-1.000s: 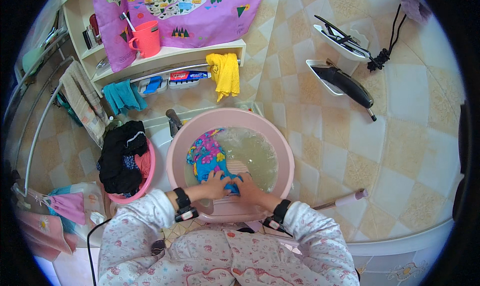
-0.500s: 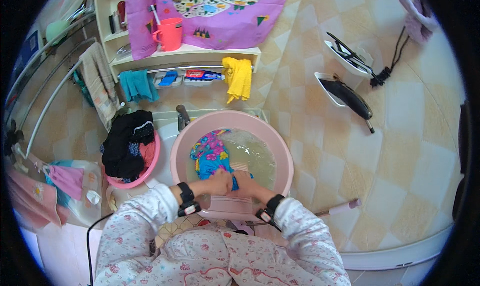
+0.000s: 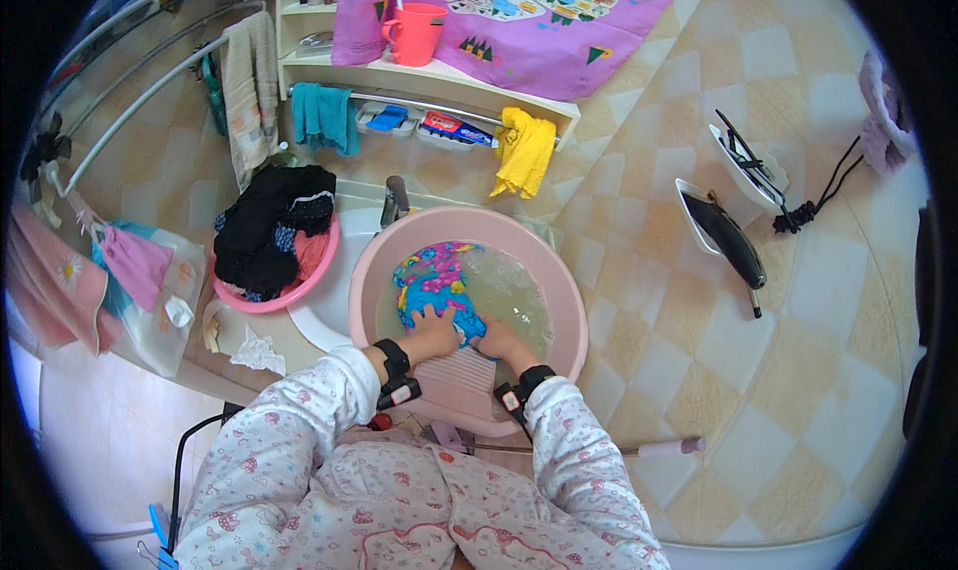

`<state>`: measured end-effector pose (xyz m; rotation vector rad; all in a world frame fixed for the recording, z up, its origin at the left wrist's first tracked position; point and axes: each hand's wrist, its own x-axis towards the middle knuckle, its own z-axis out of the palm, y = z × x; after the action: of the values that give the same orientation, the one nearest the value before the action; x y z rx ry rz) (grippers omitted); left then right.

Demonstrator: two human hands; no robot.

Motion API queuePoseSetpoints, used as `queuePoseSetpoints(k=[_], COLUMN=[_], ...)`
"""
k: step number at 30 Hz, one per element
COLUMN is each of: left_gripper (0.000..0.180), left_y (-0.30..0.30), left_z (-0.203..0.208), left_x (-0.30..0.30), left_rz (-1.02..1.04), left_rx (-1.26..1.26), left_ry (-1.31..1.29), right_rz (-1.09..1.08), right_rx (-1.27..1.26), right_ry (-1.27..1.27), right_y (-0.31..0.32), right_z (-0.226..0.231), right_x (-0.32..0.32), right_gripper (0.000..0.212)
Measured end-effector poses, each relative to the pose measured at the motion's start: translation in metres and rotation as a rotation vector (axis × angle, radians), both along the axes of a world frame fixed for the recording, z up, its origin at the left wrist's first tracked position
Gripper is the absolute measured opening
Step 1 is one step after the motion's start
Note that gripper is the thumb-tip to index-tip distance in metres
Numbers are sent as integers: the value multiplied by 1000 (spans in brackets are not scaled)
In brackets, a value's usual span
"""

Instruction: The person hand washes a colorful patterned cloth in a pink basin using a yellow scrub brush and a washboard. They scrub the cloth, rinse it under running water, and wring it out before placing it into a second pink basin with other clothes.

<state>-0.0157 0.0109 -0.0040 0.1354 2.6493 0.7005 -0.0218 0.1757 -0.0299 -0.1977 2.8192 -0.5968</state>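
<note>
A blue cloth with pink and yellow flowers point(image 3: 431, 285) lies wet in a large pink basin point(image 3: 569, 320) of cloudy water. My left hand point(image 3: 435, 332) presses on its near part, fingers spread. The cloth's near right corner is in my right hand point(image 3: 499, 341), whose fingers are curled and partly hidden. Under both hands slopes a ridged pink washboard point(image 3: 457, 372) at the basin's near side. Each wrist wears a black strap with a small device.
Left of the basin, a smaller pink basin point(image 3: 332, 261) holds dark clothes point(image 3: 269, 226). A faucet point(image 3: 395, 199) stands behind, beside the white sink point(image 3: 324, 305). Above hang a teal cloth point(image 3: 324, 121) and a yellow cloth point(image 3: 523, 151). A hair clipper-like black device point(image 3: 726, 239) sits in a wall holder.
My left hand has gone from a closed grip to spread fingers on the cloth. My right hand stays at its near corner. The view has shifted, so the surroundings sit further right.
</note>
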Motion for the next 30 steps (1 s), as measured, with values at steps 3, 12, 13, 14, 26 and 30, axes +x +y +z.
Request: queuePoseSetpoints(k=[3, 12, 13, 14, 26, 30], left_gripper=[41, 31, 33, 35, 51, 45], left_y=[10, -13, -12, -10, -26, -33], left_z=[-1, -15, -15, -15, 1, -5], left_x=[11, -7, -4, 0, 21, 21], left_rz=[-1, 238, 185, 128, -318, -352], left_rx=[138, 383, 360, 339, 228, 222], left_ry=[17, -47, -19, 5, -14, 46], right_rz=[2, 163, 131, 73, 101, 53], right_rx=[24, 34, 85, 95, -118, 16], right_ry=[23, 115, 83, 42, 194, 69], right_y=[-29, -45, -39, -31, -35, -29], right_z=[20, 15, 9, 2, 17, -4], right_x=[15, 27, 13, 1, 54, 9], right_gripper=[52, 34, 34, 35, 31, 32])
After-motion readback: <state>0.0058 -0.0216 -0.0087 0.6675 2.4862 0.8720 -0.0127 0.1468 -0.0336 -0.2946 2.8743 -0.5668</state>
